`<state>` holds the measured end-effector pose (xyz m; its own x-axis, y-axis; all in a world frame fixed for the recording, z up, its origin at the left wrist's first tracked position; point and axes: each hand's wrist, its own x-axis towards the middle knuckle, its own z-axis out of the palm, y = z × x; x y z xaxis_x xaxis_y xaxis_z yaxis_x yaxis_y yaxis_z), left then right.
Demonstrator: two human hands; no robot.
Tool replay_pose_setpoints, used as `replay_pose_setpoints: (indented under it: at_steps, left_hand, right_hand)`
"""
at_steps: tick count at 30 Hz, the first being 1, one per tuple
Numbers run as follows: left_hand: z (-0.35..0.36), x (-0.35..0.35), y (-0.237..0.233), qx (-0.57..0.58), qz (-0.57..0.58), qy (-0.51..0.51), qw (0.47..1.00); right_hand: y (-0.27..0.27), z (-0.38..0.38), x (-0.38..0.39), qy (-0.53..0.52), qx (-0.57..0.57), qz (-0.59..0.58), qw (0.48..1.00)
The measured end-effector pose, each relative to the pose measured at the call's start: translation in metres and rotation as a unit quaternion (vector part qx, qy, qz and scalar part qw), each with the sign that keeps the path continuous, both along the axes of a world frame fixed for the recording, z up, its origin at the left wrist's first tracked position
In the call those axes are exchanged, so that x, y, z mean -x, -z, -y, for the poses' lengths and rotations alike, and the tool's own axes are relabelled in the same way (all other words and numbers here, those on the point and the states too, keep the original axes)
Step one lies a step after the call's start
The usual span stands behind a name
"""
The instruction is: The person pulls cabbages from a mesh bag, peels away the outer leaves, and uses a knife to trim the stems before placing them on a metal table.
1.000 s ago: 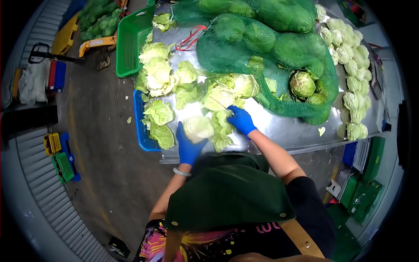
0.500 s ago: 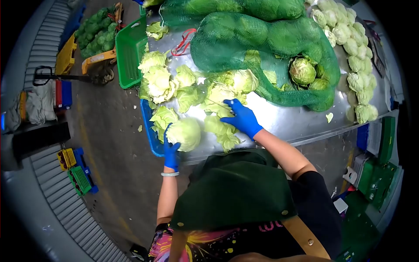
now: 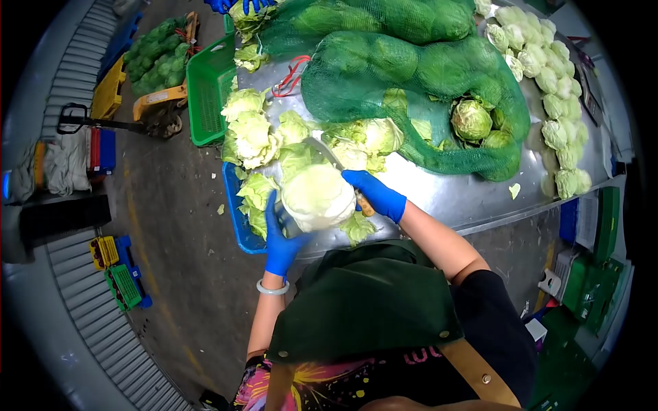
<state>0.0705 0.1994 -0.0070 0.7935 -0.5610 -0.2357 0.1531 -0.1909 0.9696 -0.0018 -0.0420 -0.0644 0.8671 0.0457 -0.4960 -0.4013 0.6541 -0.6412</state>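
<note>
A pale, trimmed cabbage [image 3: 319, 197] is in my gloved left hand [image 3: 282, 240], whose fingers cup its left side and underside. My gloved right hand [image 3: 377, 195] is closed around the wooden handle of a knife [image 3: 365, 205]. The blade points up and away, past the cabbage's upper right edge, and part of it is hard to make out. Loose cabbage leaves [image 3: 255, 137] lie on the metal table [image 3: 439, 188] beyond and to the left of my hands. A blue crate [image 3: 235, 205] sits at the table's left edge beside my left hand.
Green mesh sacks [image 3: 404, 58] of cabbages lie across the table, one open with a cabbage [image 3: 472, 119] in its mouth. Rows of trimmed cabbages [image 3: 558, 103] line the right side. A green crate [image 3: 205, 96] stands left. Another person's gloved hands [image 3: 240, 7] show at the top.
My left hand has lifted the cabbage and brought it right, toward my right hand. My right hand, earlier over the leaves, now grips a knife. Another person's gloved hands have come further into view.
</note>
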Motion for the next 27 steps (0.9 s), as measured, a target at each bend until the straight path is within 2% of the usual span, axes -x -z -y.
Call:
replay_pose_setpoints:
  at_steps: [1, 2, 3, 5, 6, 7, 8, 9, 10, 11, 13, 14, 15, 16, 20, 23, 25, 27]
  left_hand:
    - [0.006, -0.003, -0.010, 0.000, 0.000, 0.001, 1.000]
    - [0.010, -0.006, -0.017, -0.044, 0.173, 0.068, 0.982]
    - [0.013, -0.007, -0.021, -0.087, 0.339, 0.131, 0.928]
    - [0.018, 0.002, -0.017, -0.089, 0.302, 0.139, 0.939]
    - [0.017, 0.004, -0.010, -0.074, 0.247, 0.123, 0.959]
    - [0.017, 0.006, -0.001, -0.056, 0.192, 0.106, 0.974]
    - [0.018, 0.008, 0.010, -0.046, 0.193, 0.077, 0.977]
    - [0.017, 0.010, 0.023, -0.046, 0.190, 0.077, 0.978]
    - [0.016, 0.011, 0.038, -0.044, 0.125, 0.028, 0.991]
    - [0.016, 0.013, 0.052, -0.042, 0.059, -0.022, 0.997]
    - [0.020, 0.016, 0.076, -0.031, 0.058, -0.044, 0.997]
    - [0.021, 0.017, 0.085, -0.102, 0.105, -0.033, 0.989]
    - [0.021, 0.017, 0.094, -0.171, 0.150, -0.019, 0.974]
    - [0.025, 0.016, 0.101, -0.140, 0.105, -0.023, 0.984]
    - [0.028, 0.020, 0.106, -0.189, 0.134, -0.017, 0.973]
    - [0.028, 0.020, 0.103, -0.206, 0.129, -0.009, 0.970]
    - [0.030, 0.017, 0.103, -0.212, 0.130, -0.012, 0.968]
    - [0.031, 0.019, 0.105, -0.218, 0.127, -0.013, 0.967]
  right_hand:
    - [-0.023, -0.008, -0.004, 0.028, -0.059, -0.039, 0.997]
    - [-0.035, -0.014, -0.007, 0.056, -0.118, -0.078, 0.988]
    - [-0.033, -0.016, -0.007, 0.056, -0.119, -0.080, 0.988]
    - [-0.025, -0.023, -0.004, 0.035, -0.145, -0.113, 0.982]
    - [-0.001, -0.015, 0.003, -0.044, -0.102, -0.110, 0.988]
    - [0.001, -0.012, 0.005, -0.045, -0.102, -0.110, 0.988]
    - [0.002, -0.011, 0.006, -0.069, 0.040, -0.146, 0.986]
    - [0.004, -0.009, 0.009, -0.091, 0.181, -0.179, 0.963]
    - [0.002, -0.013, 0.018, -0.003, 0.349, -0.068, 0.935]
    - [-0.001, -0.016, 0.026, 0.083, 0.501, 0.049, 0.860]
    - [0.000, -0.011, 0.030, 0.056, 0.646, 0.204, 0.734]
    - [0.001, -0.011, 0.033, 0.051, 0.645, 0.202, 0.735]
    - [0.002, -0.013, 0.037, -0.041, 0.689, 0.185, 0.700]
    - [0.003, -0.014, 0.039, -0.133, 0.724, 0.168, 0.655]
    - [0.020, -0.017, 0.037, -0.128, 0.695, 0.171, 0.687]
    - [0.031, -0.022, 0.035, -0.167, 0.704, 0.141, 0.676]
    - [0.036, -0.026, 0.030, -0.188, 0.738, 0.107, 0.640]
    - [0.041, -0.025, 0.021, -0.188, 0.747, 0.121, 0.626]
